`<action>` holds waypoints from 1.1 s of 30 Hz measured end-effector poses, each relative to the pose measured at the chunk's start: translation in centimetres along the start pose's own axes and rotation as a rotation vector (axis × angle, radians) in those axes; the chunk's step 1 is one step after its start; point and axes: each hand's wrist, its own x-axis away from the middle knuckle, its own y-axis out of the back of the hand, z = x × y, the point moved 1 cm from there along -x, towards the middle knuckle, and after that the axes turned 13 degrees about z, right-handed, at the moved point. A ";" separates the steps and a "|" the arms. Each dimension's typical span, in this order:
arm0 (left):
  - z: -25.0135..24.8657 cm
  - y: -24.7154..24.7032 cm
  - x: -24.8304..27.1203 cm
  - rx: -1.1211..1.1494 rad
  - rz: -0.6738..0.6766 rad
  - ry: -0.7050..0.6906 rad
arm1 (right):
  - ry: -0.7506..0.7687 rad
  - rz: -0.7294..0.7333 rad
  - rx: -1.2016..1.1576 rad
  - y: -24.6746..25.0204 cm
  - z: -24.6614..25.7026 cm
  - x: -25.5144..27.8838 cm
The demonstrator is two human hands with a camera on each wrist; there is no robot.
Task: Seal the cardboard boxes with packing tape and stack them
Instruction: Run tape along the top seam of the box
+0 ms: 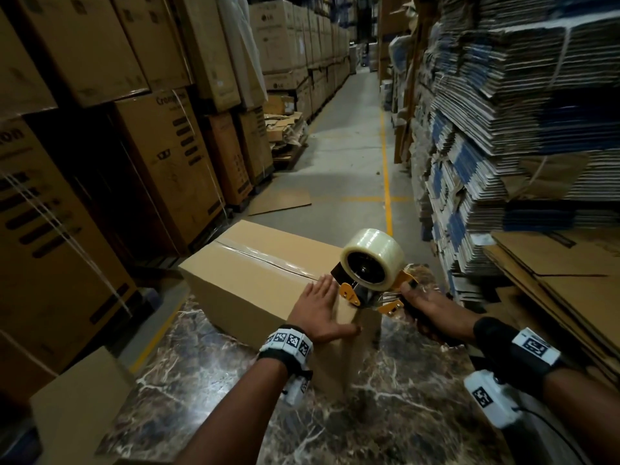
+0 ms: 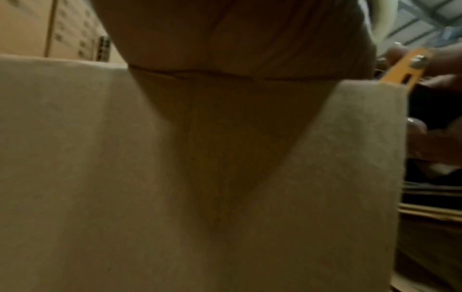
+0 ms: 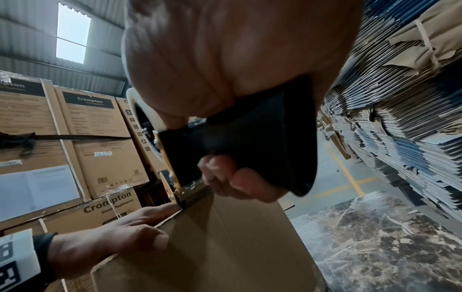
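I see a closed cardboard box [image 1: 255, 273] lying on a dark marbled surface [image 1: 214, 391], its long axis running away from me and slightly leftward, toward the aisle. A strip of clear tape [image 1: 265, 256] follows the top seam along that same line. My left hand [image 1: 318, 308] lies flat on the near end of the box, fingers straight and spread, thumb hooked over the near edge. My right hand [image 1: 426, 308] is wrapped tightly round the black handle of a yellow tape dispenser [image 1: 372, 283], whose blade end touches the box's near top corner (the clear roll sits upright above it). A second plain box [image 1: 77, 407] sits at the surface's near left. Stacked cartons on the left read "Crompton Home Appliances" [image 3: 110, 203]; farther ones carry an LG logo [image 1: 268, 18]. Bundled flat cardboard [image 1: 523, 105] fills the right.
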 end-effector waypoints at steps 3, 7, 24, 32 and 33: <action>0.3 0.2 -0.2 -0.016 0.004 -0.006 | -0.010 0.009 -0.008 0.0 0.1 0.1; 1.5 0.4 0.1 -0.004 0.021 -0.038 | -0.026 0.017 -0.021 -0.6 0.6 0.0; 5.8 1.7 1.6 0.094 -0.064 -0.044 | -0.048 -0.001 0.023 -1.8 0.0 0.4; 5.6 1.7 1.4 0.127 -0.081 -0.042 | -0.028 -0.013 -0.084 -2.1 -4.0 2.0; 5.5 1.8 1.4 0.135 -0.085 -0.037 | -0.019 -0.011 -0.081 -2.4 -4.2 1.8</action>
